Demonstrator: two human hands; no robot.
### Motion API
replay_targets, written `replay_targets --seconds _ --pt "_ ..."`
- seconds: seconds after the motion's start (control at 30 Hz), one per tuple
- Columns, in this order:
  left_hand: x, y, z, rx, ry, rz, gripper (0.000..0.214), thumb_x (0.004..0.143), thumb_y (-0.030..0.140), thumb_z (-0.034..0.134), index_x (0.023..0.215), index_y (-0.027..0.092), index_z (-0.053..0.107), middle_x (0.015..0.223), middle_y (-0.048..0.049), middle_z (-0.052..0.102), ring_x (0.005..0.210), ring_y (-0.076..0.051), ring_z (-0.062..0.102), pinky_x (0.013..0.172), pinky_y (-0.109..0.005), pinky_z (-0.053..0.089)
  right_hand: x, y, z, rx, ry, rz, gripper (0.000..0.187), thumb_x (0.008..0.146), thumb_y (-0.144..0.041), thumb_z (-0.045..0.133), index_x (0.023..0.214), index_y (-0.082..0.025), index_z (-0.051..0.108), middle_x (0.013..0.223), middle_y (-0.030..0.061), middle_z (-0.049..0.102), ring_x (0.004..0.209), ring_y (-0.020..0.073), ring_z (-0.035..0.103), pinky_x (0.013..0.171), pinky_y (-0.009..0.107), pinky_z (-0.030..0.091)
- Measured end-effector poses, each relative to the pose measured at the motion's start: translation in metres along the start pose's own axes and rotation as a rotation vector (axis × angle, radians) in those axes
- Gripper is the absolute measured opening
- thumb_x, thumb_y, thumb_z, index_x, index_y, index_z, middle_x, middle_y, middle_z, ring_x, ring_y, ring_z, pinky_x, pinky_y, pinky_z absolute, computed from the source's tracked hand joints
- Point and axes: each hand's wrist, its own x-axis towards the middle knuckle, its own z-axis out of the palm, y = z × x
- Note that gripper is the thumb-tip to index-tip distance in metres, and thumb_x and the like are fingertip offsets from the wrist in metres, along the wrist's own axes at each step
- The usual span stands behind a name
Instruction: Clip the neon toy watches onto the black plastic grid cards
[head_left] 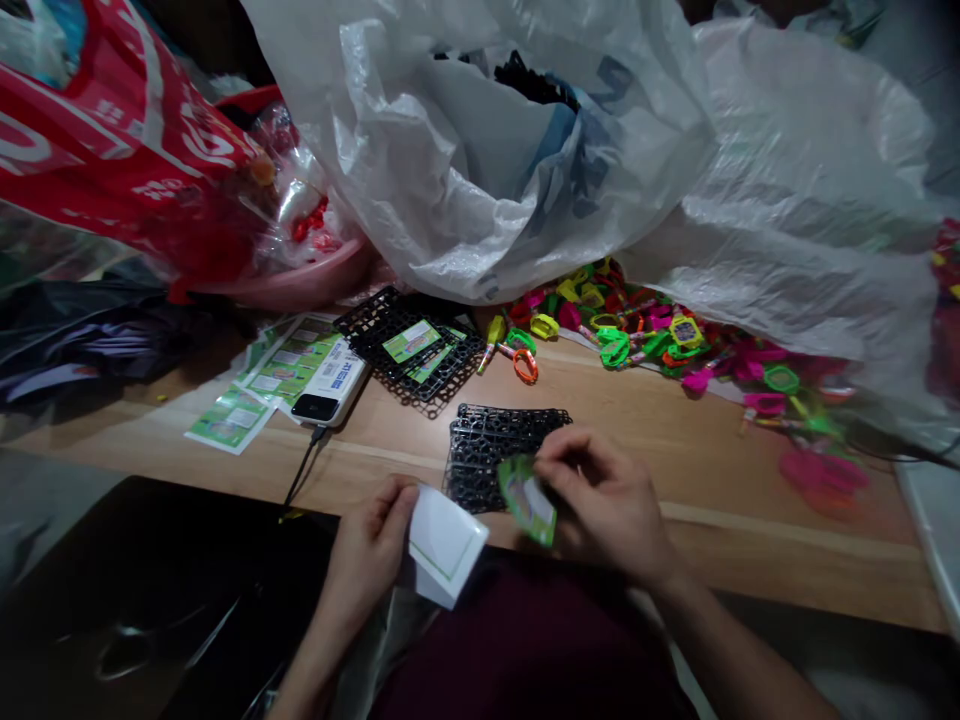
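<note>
My left hand (379, 530) pinches a white sheet of sticker backing paper (448, 540) with a thin green line along one edge. Between the thumb and fingers of my right hand (611, 500) is a green printed sticker (527, 500), slightly curled and blurred. Behind both hands a black plastic lattice sheet (480, 440) lies on the wooden table (637, 420), partly covered by my right hand and the sticker. Farther back, more black lattice sheets (371, 330) carry green stickers (412, 342) on top.
Green sticker sheets (232, 415) lie at the left beside a white power bank (330, 385) with a black cable. Colourful plastic toy watches (615, 345) are heaped along the back right. Large white plastic bags (480, 230) and a red bag (135, 150) line the back.
</note>
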Motion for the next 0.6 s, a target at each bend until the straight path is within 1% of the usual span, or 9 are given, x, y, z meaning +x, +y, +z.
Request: replay_targets --seconds 0.07,0.13,0.17,0.23,0.27,0.33,0.43,0.5,0.6 --pt "-0.006 0.008 0.013 0.152 -0.197 0.161 0.032 0.094 0.047 0.057 0.083 0.019 0.069 0.072 -0.0031 0.067 0.07 -0.017 0.062 0.064 -0.025 0.047 0.011 0.025 -0.011 -0.052 0.079 0.151 0.012 0.091 -0.033 0.07 0.091 -0.021 0.065 0.082 -0.0005 0.064 0.073 0.0152 0.059 0.066 0.027 0.048" --pt "-0.012 0.016 0.031 0.294 -0.384 0.376 0.028 0.1 0.034 0.046 0.09 0.02 0.068 0.105 -0.0087 0.075 0.092 -0.019 0.069 0.081 -0.028 0.052 0.022 0.052 -0.016 -0.089 0.106 0.207 0.019 0.088 -0.037 0.071 0.089 -0.02 0.064 0.078 -0.0015 0.062 0.069 0.0143 0.056 0.062 0.026 0.045" --pt "-0.013 0.019 0.041 0.351 -0.449 0.463 0.025 0.1 0.027 0.044 0.092 0.02 0.067 0.127 -0.0106 0.072 0.101 -0.019 0.069 0.086 -0.029 0.053 0.026 0.063 -0.017 -0.11 0.112 0.211 0.021 0.085 -0.038 0.072 0.089 -0.02 0.063 0.077 -0.0018 0.061 0.067 0.0143 0.055 0.061 0.026 0.045" --pt "-0.013 0.023 0.06 0.496 -0.531 0.57 0.023 0.094 0.013 0.044 0.094 0.021 0.065 0.156 -0.0108 0.053 0.103 -0.019 0.071 0.082 -0.029 0.054 0.03 0.077 -0.017 -0.173 0.11 0.215 0.022 0.082 -0.038 0.074 0.089 -0.019 0.063 0.075 -0.0022 0.061 0.066 0.0142 0.055 0.061 0.026 0.044" --pt "-0.012 0.024 0.067 0.588 -0.553 0.59 0.025 0.088 0.007 0.045 0.094 0.021 0.065 0.161 -0.0101 0.047 0.099 -0.019 0.073 0.077 -0.029 0.055 0.031 0.079 -0.016 -0.226 0.095 0.219 0.022 0.082 -0.037 0.074 0.089 -0.019 0.063 0.075 -0.0023 0.061 0.065 0.0144 0.056 0.061 0.026 0.043" --pt "-0.008 0.026 0.075 0.766 -0.581 0.589 0.035 0.079 -0.001 0.044 0.098 0.02 0.065 0.161 -0.0088 0.046 0.093 -0.021 0.074 0.068 -0.029 0.053 0.032 0.077 -0.017 -0.373 0.062 0.214 0.023 0.082 -0.038 0.074 0.09 -0.02 0.062 0.076 -0.0018 0.063 0.067 0.0154 0.057 0.063 0.027 0.042" --pt "-0.003 0.026 0.078 0.947 -0.62 0.532 0.044 0.077 -0.004 0.041 0.106 0.02 0.065 0.16 -0.007 0.046 0.094 -0.023 0.076 0.067 -0.03 0.054 0.033 0.071 -0.023 -0.609 0.06 0.169 0.033 0.081 -0.044 0.077 0.102 -0.021 0.063 0.085 0.0008 0.065 0.077 0.0196 0.06 0.069 0.03 0.041" --pt "-0.001 0.024 0.077 0.993 -0.65 0.48 0.045 0.078 -0.004 0.042 0.108 0.02 0.065 0.163 -0.0068 0.042 0.095 -0.023 0.076 0.069 -0.031 0.055 0.035 0.073 -0.028 -0.665 0.081 0.139 0.042 0.079 -0.048 0.079 0.107 -0.022 0.063 0.093 0.0036 0.065 0.086 0.0227 0.06 0.074 0.032 0.042" --pt "-0.001 0.019 0.076 0.895 -0.677 0.424 0.038 0.083 0.0 0.043 0.106 0.021 0.064 0.165 -0.0057 0.038 0.101 -0.024 0.075 0.075 -0.034 0.056 0.039 0.083 -0.033 -0.56 0.064 0.153 0.038 0.076 -0.049 0.081 0.095 -0.021 0.064 0.092 0.0046 0.064 0.084 0.0225 0.059 0.073 0.032 0.042"
